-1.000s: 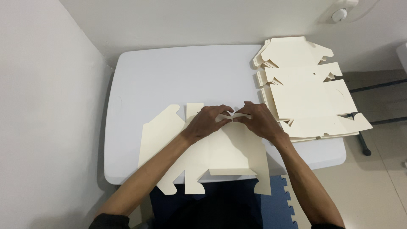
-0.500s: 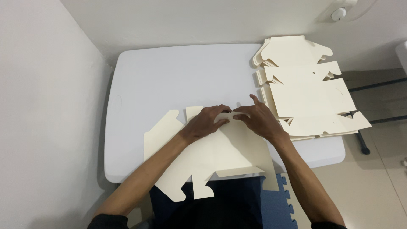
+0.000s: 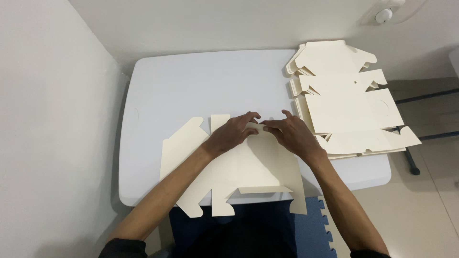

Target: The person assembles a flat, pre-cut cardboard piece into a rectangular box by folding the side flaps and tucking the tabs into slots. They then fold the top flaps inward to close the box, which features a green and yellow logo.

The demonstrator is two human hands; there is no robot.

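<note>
Both hands work on a flat, cream-coloured die-cut cardboard box blank (image 3: pixel 239 165) lying on the white rectangular surface (image 3: pixel 191 86), its near edge hanging past the surface's front rim. The left hand (image 3: pixel 232 136) and the right hand (image 3: pixel 291 134) meet fingertip to fingertip over a small flap at the blank's far edge; the fingers (image 3: pixel 253 117) are curled and pressed together, pinching that flap (how tightly, I cannot tell). Just beyond the right fingers lies a stack of matching cream cardboard blanks (image 3: pixel 344 95).
</note>
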